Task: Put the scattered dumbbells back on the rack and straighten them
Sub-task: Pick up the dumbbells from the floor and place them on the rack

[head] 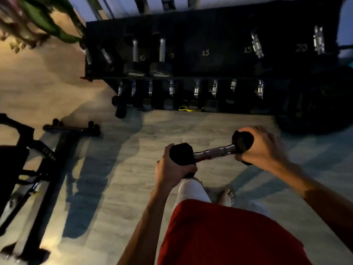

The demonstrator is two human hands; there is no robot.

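I hold a black hex dumbbell with a chrome handle in front of me, above the floor. My left hand grips its near-left head and my right hand grips its far-right head. Ahead stands the black dumbbell rack, its two tiers dim. The upper tier carries several dumbbells marked 10, 15 and 20; two of them lie side by side at the left. The lower tier holds a row of chrome-handled dumbbells. One small black dumbbell lies on the floor at the rack's lower left corner.
A black exercise machine with a floor crossbar stands at the left. A large dark bag or ball sits at the rack's right end. Yellow straps lie under the lower tier. My bare foot stands on the light wood floor.
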